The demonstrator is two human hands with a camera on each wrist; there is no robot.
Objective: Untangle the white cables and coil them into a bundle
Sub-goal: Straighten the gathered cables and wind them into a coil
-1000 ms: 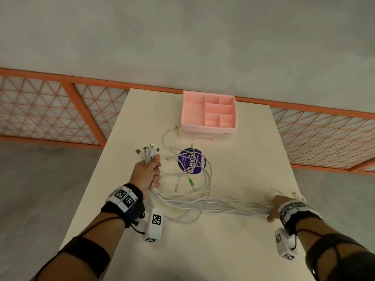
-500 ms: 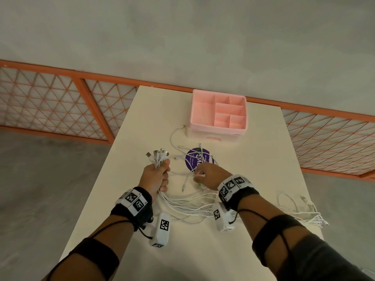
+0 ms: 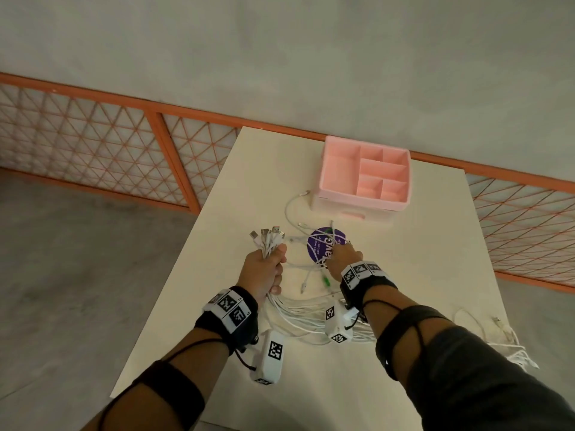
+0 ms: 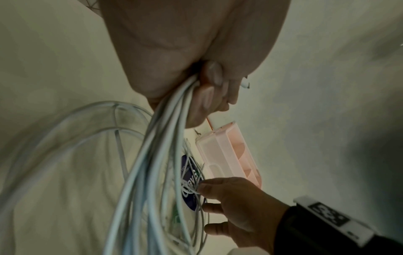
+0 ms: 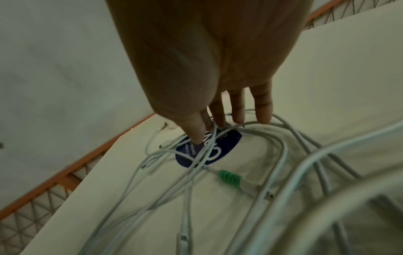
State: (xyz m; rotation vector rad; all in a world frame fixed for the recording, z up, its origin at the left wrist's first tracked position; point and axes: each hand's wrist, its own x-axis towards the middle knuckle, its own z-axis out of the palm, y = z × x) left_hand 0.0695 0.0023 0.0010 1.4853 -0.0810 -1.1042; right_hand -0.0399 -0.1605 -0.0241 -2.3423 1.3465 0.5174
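Note:
My left hand [image 3: 264,270] grips a thick bunch of white cables [image 3: 305,318] just below their plugs [image 3: 268,237], which fan out above the fist. In the left wrist view the strands hang down from the curled fingers [image 4: 209,89]. My right hand [image 3: 340,255] reaches over a round purple sticker [image 3: 322,242] in the middle of the table. There its thumb and forefinger pinch a thin white cable [image 5: 209,146], and the other fingers lie straight over larger loops. A green-sleeved plug [image 5: 230,177] lies just short of that hand. The far cable ends [image 3: 510,343] lie heaped at the table's right edge.
A pink compartment organizer [image 3: 361,203] stands at the back of the cream table [image 3: 420,275], with a loose cable loop [image 3: 287,209] to its left. An orange mesh railing [image 3: 174,163] runs behind the table, and grey floor lies to the left.
My right hand let go of the far cable ends at the table's right edge and moved left to the loops on the purple sticker. The left hand kept its grip.

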